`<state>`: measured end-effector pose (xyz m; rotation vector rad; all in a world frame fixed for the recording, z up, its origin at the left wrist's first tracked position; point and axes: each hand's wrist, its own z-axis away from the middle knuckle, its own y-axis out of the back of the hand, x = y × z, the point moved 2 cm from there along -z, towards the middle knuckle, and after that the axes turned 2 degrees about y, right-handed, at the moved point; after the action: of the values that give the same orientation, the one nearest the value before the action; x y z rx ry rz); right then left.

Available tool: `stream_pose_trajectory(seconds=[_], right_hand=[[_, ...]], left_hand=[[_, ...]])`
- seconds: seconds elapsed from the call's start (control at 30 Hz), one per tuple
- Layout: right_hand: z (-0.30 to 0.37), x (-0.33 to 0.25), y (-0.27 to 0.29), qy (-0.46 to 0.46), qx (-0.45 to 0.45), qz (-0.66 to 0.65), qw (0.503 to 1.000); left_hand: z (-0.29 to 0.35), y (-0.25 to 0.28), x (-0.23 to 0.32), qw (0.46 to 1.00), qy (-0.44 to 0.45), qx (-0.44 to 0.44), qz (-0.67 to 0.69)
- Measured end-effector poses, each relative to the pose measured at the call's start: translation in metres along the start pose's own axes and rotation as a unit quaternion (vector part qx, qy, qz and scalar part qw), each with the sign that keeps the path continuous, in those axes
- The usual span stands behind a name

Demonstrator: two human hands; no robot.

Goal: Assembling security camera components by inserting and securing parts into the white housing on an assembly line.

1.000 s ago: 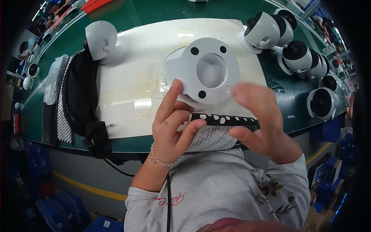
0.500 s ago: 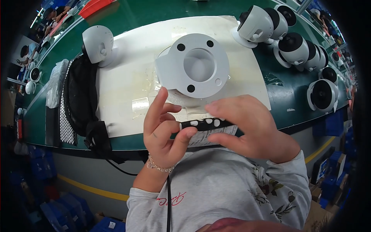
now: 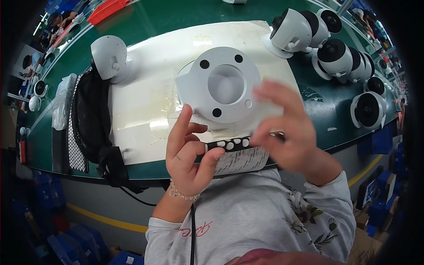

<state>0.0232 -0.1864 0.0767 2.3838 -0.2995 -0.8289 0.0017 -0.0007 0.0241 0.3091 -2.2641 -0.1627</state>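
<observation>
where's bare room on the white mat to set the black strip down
Bare mat lies between the single white camera at the left and the round white base. The right side is crowded: a row of white cameras on the green bench.

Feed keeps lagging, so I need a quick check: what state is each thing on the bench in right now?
Left hand: pinching the black strip with white dots.
Right hand: blurred, at the strip's other end.
Printed white paper label: hanging below the strip.
Round white plastic camera base: flat on the white mat, hollow side up.
White dome camera: standing at the mat's left corner.
</observation>
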Motion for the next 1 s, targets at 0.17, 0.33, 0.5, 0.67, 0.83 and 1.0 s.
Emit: stream_pose_trajectory(seconds=[0.17,0.33,0.5,0.67,0.83,1.0], right_hand=[[-0.009,0.023,0.000,-0.116,-0.010,-0.042,0.992],[-0.010,0.025,-0.002,-0.083,0.007,0.050,0.995],[0.006,0.025,-0.003,0.063,-0.006,0.273,0.960],[-0.012,0.035,0.014,0.076,-0.010,0.248,0.966],[-0.082,0.040,0.008,0.069,-0.057,0.164,0.982],[-0.108,0.047,0.009,-0.012,-0.196,-0.020,0.980]], left_hand=[[-0.005,-0.003,-0.006,0.998,0.002,-0.032,-0.053],[-0.005,-0.006,-0.009,0.996,-0.002,-0.035,-0.081],[-0.005,-0.007,-0.011,0.995,0.007,-0.028,-0.098],[-0.004,-0.007,-0.012,0.995,-0.006,-0.041,-0.091],[-0.002,0.000,-0.016,0.997,-0.014,-0.075,-0.031],[0.011,0.028,-0.014,0.996,-0.032,-0.071,-0.053]])
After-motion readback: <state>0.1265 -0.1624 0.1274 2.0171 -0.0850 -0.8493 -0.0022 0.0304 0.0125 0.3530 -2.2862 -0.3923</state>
